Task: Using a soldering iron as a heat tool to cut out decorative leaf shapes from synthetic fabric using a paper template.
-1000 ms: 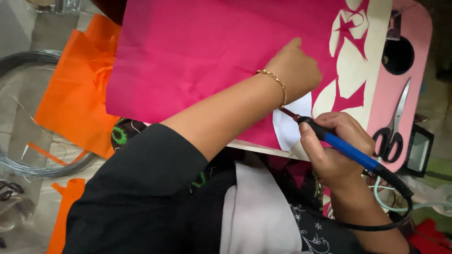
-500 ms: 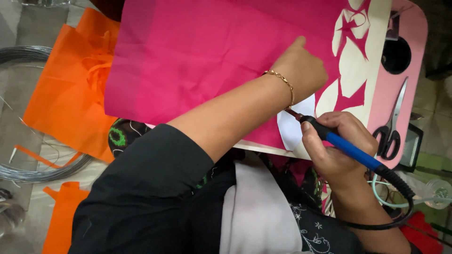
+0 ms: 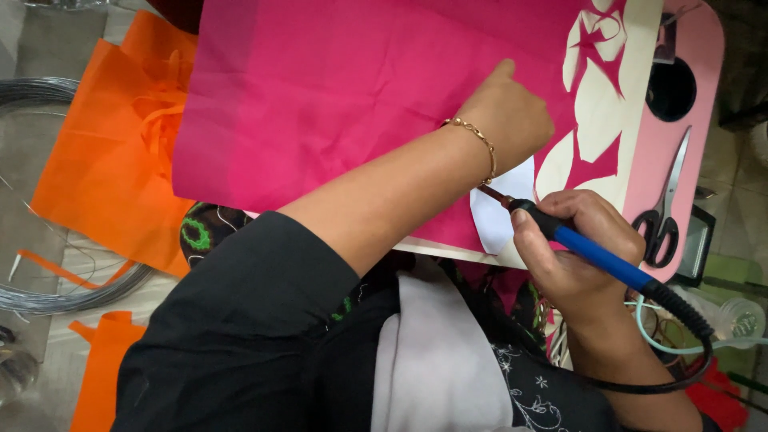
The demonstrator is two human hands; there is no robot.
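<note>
A large sheet of pink fabric lies spread over a pale wooden board on a pink lap table. My left hand presses flat on the fabric, a gold bracelet at the wrist. My right hand grips a blue-handled corded hot tool like a pen. Its metal tip points under my left wrist at the edge of a white template. Shapes cut out of the pink fabric show the board at the right.
Black-handled scissors lie on the pink table's right side, beside a round black hole. Orange fabric and coils of grey wire lie on the floor at the left. A clear cup stands at the lower right.
The view has drifted slightly. My left hand stays pressed on the fabric and my right hand keeps the tool tip by the white template, with only small shifts.
</note>
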